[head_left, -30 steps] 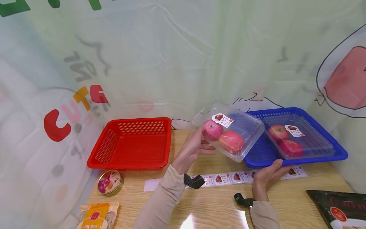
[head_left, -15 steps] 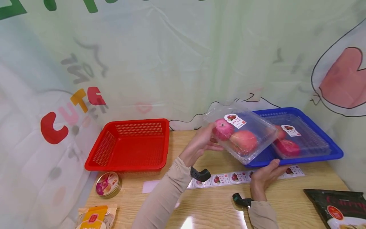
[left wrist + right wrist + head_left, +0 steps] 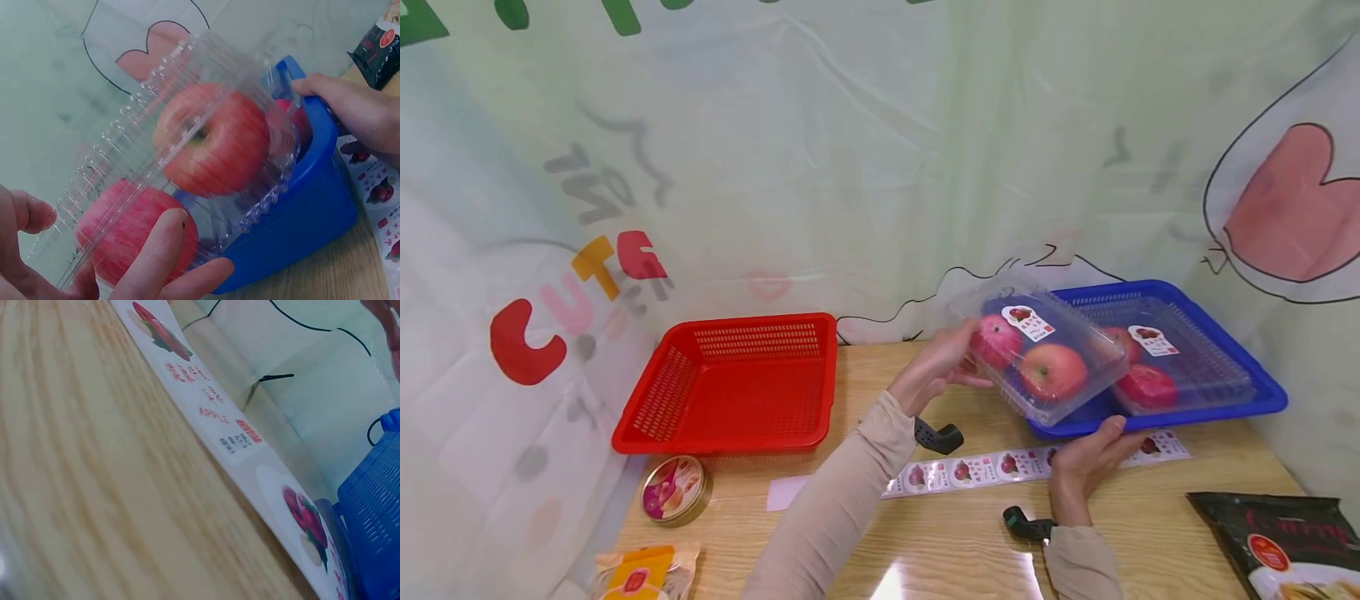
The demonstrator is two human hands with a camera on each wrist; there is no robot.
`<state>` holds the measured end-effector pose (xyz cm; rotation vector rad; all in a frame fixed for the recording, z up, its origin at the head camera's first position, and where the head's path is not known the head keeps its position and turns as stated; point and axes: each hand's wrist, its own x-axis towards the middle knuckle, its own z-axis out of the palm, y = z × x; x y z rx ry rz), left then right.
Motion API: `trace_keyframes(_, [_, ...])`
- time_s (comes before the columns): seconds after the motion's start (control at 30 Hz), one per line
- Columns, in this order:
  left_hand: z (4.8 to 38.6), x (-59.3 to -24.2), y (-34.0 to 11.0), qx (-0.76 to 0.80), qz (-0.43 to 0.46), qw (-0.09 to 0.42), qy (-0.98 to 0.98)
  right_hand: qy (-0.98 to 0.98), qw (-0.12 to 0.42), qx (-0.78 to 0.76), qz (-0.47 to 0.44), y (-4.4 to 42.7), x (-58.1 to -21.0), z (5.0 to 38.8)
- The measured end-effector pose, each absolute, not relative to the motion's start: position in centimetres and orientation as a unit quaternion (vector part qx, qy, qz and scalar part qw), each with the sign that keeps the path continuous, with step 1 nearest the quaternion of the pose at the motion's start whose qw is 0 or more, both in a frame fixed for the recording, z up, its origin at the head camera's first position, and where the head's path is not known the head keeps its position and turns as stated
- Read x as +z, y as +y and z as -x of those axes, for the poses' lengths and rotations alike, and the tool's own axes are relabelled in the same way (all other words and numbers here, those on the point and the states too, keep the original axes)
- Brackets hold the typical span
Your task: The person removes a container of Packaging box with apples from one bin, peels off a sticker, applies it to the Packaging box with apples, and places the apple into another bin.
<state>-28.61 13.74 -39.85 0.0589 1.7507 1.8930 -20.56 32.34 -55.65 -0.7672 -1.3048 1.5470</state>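
Observation:
My left hand (image 3: 936, 365) grips the left edge of a clear plastic box (image 3: 1047, 337) with two red apples and a white fruit label. Tilted, the box overlaps the left part of the blue basket (image 3: 1228, 408) in the head view; the left wrist view shows thumb and fingers (image 3: 153, 256) on either side of its edge. A second labelled clear box (image 3: 1213, 354) with apples lies inside the basket. At the basket's front rim, my right hand (image 3: 1088, 460) holds on with its thumb over the edge. Its other fingers are partly hidden.
A red basket (image 3: 752, 446) stands at the left. Along the table runs a strip of apple labels (image 3: 973, 472), partly behind both arms. A round tin (image 3: 675, 490) and an orange-labelled packet (image 3: 643, 575) are front left; a black bag (image 3: 1277, 542) lies front right.
My left hand has carried the box rightward, further over the blue basket, and its tilt has changed. My right hand stays at the basket's rim. The head view has shifted slightly.

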Motion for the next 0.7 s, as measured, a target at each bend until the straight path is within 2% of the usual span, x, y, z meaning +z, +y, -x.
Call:
trace_keyframes(0.37, [29.9,-39.6,15.7,0.678,-0.033,0.296,0.672,-0.530,0.475,0.629,0.313,31.8,-55.1,20.2])
trace_keyframes(0.7, [30.9,-38.5,17.6,0.628,-0.057,0.309,0.712,-0.531,0.459,0.635,0.323,31.7,-55.1,20.2])
